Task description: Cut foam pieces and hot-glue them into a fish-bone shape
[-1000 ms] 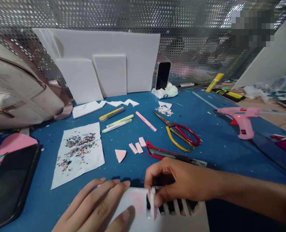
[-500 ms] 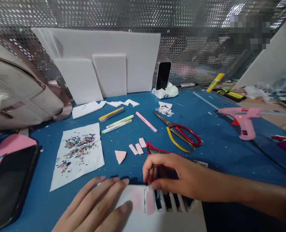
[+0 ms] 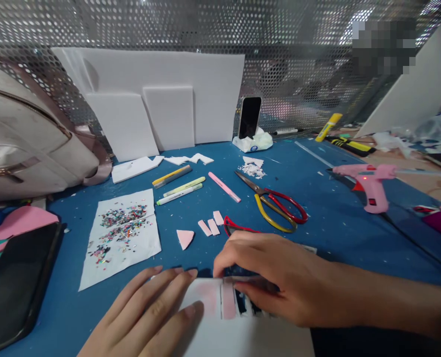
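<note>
My left hand [image 3: 146, 312] lies flat, fingers apart, on the left part of a white foam board [image 3: 250, 337]. The board has a row of narrow slots with dark gaps, and a pale pink patch left of them. A pink strip [image 3: 228, 300] lies in the leftmost slot. My right hand [image 3: 268, 277] is bent over the slots, its thumb and index finger closed around the strip's far end; the exact contact is partly hidden. Beyond the board lie several small pink foam pieces [image 3: 213, 227] and a pink wedge [image 3: 185, 239]. A red-edged item [image 3: 238, 227] is partly covered by my right hand.
Large scissors [image 3: 276, 203], highlighter pens [image 3: 183, 188] and a pink pen [image 3: 223, 187] lie farther back. A pink glue gun [image 3: 372, 183] stands right. Left are a paper sheet [image 3: 90, 267] with coloured bits, a phone [image 3: 23, 287] and a bag [image 3: 37, 139].
My right hand has shifted slightly left, its thumb and index finger now on either side of the pink strip's far end. My left hand stays on the board; the view has shifted slightly.
</note>
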Available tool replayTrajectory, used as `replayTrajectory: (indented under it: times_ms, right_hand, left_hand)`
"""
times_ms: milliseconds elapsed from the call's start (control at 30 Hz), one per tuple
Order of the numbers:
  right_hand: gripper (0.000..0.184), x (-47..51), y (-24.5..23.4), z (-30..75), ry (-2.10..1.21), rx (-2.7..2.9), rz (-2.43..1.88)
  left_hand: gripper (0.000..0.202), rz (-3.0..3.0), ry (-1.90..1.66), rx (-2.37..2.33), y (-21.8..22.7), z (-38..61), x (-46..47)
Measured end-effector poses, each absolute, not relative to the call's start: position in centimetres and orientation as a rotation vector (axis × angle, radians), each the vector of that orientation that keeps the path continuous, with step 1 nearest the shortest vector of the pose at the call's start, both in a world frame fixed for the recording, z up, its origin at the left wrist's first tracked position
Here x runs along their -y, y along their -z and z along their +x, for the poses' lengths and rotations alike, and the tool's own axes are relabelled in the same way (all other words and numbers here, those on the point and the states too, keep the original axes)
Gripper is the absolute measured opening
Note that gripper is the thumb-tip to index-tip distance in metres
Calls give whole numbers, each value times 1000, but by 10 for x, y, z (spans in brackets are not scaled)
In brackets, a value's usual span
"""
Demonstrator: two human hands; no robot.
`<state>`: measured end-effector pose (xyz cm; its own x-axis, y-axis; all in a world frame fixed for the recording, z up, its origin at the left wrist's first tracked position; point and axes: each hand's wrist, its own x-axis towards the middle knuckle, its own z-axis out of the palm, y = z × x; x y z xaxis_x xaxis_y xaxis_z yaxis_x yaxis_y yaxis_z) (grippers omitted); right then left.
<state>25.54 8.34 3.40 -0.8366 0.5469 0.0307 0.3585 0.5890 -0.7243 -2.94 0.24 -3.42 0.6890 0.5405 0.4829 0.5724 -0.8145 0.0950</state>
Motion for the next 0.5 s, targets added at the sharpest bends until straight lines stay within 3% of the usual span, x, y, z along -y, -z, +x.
replayTrajectory:
  times_ms: [267,400,500]
  right_hand:
    - [23,-93,-28,254,-1750,2193,-790]
    - [19,-97,-31,255,-1575,2345,-636]
    - [29,-98,-36,256,-1447,2528,-452]
  left_hand:
    - [50,-2914,735,865,37,-35,-5]
    - [52,-2927,722,882,39,-36,-6]
    - [48,-2931,728,882,39,-36,-7]
